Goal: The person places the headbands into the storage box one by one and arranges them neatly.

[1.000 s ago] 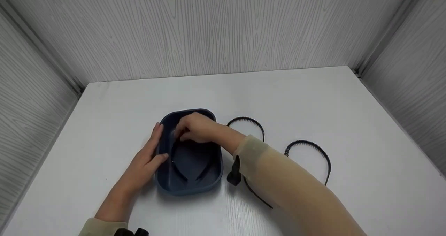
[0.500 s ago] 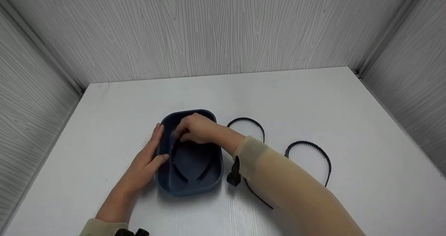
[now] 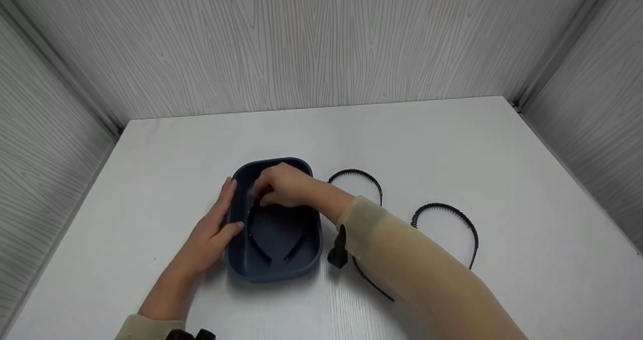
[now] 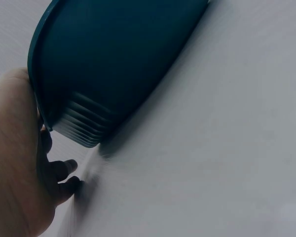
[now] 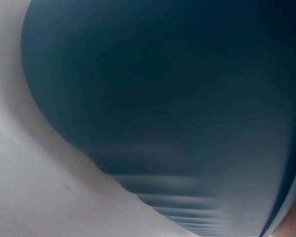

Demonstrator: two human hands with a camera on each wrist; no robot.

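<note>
The band lies in the bin, left of the frame's centre, its 2 ends pointing toward the frame's bottom. The right hand is inside, narrow, fingers curled at the band; whether they pinch it cannot be told. The left hand grips the left wall, thumb over the rim. Placement appears to be in hand; next probably calls for raising the right hand clear. Band 2 and band 3 lie at right on the table.
</note>
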